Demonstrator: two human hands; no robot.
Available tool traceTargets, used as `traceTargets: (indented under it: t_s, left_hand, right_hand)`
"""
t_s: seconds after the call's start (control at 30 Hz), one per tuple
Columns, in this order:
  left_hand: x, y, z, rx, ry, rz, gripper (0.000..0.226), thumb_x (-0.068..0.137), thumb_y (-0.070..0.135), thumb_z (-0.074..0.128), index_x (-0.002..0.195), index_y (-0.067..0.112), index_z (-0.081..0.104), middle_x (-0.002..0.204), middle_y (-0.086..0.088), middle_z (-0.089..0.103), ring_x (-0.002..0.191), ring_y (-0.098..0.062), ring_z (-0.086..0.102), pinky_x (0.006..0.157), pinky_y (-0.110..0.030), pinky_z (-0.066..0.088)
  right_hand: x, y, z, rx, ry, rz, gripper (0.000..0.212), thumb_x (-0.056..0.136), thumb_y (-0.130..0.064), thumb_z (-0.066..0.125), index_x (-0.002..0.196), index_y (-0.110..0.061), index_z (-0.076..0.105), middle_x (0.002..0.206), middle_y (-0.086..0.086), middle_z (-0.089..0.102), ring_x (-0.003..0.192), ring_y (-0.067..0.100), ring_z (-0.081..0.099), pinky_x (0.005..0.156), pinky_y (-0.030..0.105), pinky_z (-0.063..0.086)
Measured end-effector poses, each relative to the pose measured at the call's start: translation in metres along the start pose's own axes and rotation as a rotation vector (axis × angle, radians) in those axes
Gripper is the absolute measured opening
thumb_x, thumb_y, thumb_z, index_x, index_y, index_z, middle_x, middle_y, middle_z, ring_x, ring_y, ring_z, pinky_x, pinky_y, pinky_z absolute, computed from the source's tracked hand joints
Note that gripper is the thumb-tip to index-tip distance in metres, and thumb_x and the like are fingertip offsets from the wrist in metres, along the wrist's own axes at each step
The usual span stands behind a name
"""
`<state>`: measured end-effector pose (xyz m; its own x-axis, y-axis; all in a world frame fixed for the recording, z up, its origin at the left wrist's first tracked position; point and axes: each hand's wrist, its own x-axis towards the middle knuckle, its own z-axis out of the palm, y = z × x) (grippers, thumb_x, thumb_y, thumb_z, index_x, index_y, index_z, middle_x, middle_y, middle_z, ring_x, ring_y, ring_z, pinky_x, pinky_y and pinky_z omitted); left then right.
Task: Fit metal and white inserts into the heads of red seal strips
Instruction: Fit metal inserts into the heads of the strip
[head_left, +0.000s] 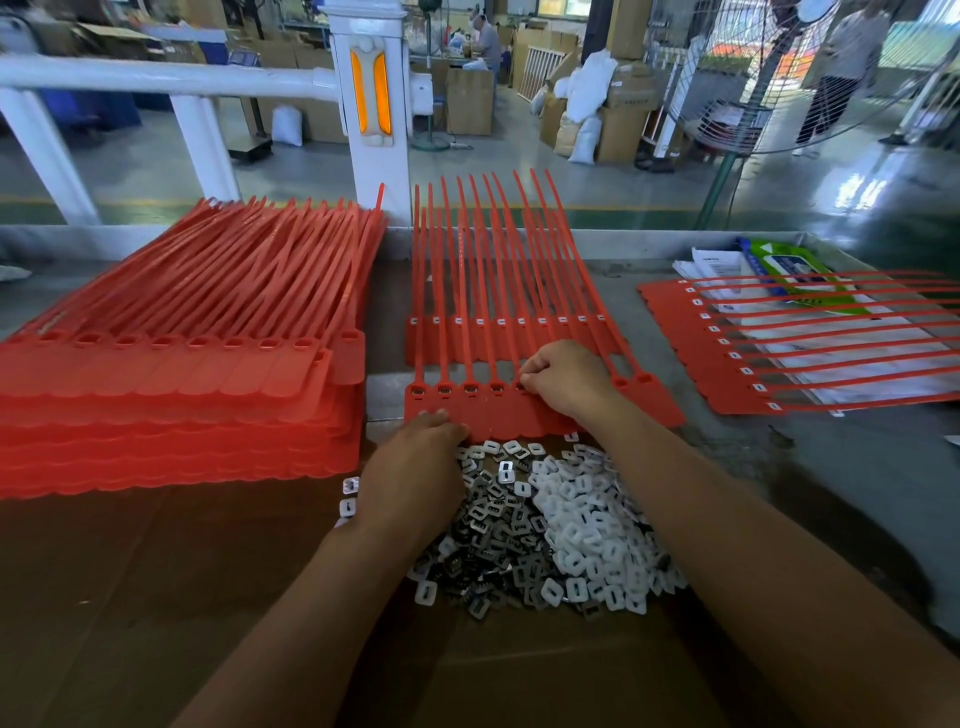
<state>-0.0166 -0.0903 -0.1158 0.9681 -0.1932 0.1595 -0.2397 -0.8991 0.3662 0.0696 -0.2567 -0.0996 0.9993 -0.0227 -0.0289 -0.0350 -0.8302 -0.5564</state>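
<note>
A sheet of joined red seal strips (498, 410) lies in the middle of the table, its heads toward me and tails pointing away. My right hand (563, 376) has curled fingertips pinching at one head near the sheet's middle; what it pinches is too small to tell. My left hand (415, 467) rests on the sheet's near edge, fingers flat on the red tabs. Just in front lies a heap of metal inserts (493, 525) on the left and white inserts (592, 525) on the right. Heads to the left of my right hand show dark inserts.
A tall stack of red seal sheets (182, 384) sits at the left. Another sheet with white inserts (769, 353) lies at the right over papers and a green packet (789, 265). Brown cardboard (156, 597) covers the near table. A white railing stands behind.
</note>
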Motion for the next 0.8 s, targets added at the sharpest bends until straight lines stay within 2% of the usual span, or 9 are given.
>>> traceTargets:
  t_s: [0.17,0.33,0.43,0.53,0.63,0.7,0.8]
  left_hand:
    - [0.0,0.0,0.0,-0.005,0.008,0.001,0.046,0.09,0.006,0.044,0.132,0.022,0.049,0.145,0.001,0.039,0.132,-0.015,0.035,0.104,-0.028,0.031]
    - [-0.001,0.0,0.0,-0.008,0.01,0.0,0.045,0.09,0.005,0.044,0.132,0.022,0.05,0.144,0.002,0.04,0.133,-0.014,0.034,0.105,-0.029,0.03]
    - [-0.001,0.0,0.0,-0.004,0.014,0.004,0.045,0.09,0.006,0.044,0.131,0.022,0.05,0.144,0.002,0.041,0.132,-0.014,0.035,0.104,-0.029,0.031]
    - [0.0,0.0,0.001,0.003,0.021,0.007,0.045,0.09,0.007,0.044,0.131,0.023,0.05,0.144,0.001,0.041,0.132,-0.014,0.035,0.104,-0.029,0.031]
    - [0.0,0.0,0.001,0.011,0.025,0.017,0.046,0.089,0.006,0.046,0.132,0.023,0.05,0.144,0.001,0.041,0.131,-0.015,0.036,0.103,-0.029,0.033]
    - [0.0,0.0,0.0,0.011,0.018,0.02,0.047,0.087,0.006,0.047,0.131,0.023,0.05,0.143,0.001,0.042,0.13,-0.015,0.037,0.101,-0.028,0.034]
    - [0.0,0.0,0.0,0.005,0.01,0.019,0.047,0.087,0.006,0.048,0.13,0.022,0.051,0.142,0.0,0.043,0.13,-0.015,0.038,0.102,-0.028,0.033]
  right_hand:
    - [-0.011,-0.004,-0.01,0.05,-0.031,-0.051,0.017,0.091,-0.014,0.054,0.089,-0.008,0.07,0.102,-0.002,0.066,0.091,0.016,0.06,0.077,0.031,0.047]
    - [-0.033,-0.004,-0.019,0.024,-0.016,-0.137,0.01,0.088,-0.018,0.059,0.089,-0.014,0.068,0.082,-0.015,0.052,0.08,0.002,0.048,0.072,0.02,0.036]
    - [-0.051,-0.008,-0.024,0.004,-0.081,-0.205,0.005,0.086,-0.022,0.063,0.081,-0.022,0.064,0.075,-0.022,0.051,0.07,-0.006,0.048,0.06,0.012,0.034]
    - [-0.068,-0.014,-0.025,-0.026,-0.209,-0.286,0.003,0.083,-0.022,0.067,0.085,-0.019,0.067,0.076,-0.02,0.055,0.07,-0.006,0.052,0.061,0.008,0.038]
    - [-0.08,-0.021,-0.02,-0.042,-0.302,-0.349,0.011,0.081,-0.02,0.069,0.091,-0.016,0.07,0.077,-0.019,0.058,0.071,-0.006,0.054,0.065,0.006,0.041]
    - [-0.085,-0.026,-0.017,-0.082,-0.316,-0.396,0.015,0.08,-0.019,0.07,0.094,-0.016,0.072,0.084,-0.015,0.063,0.074,-0.004,0.054,0.067,0.006,0.04]
    - [-0.086,-0.031,-0.011,-0.142,-0.291,-0.412,0.018,0.079,-0.023,0.07,0.096,-0.017,0.072,0.097,-0.008,0.066,0.085,0.002,0.054,0.072,0.015,0.04]
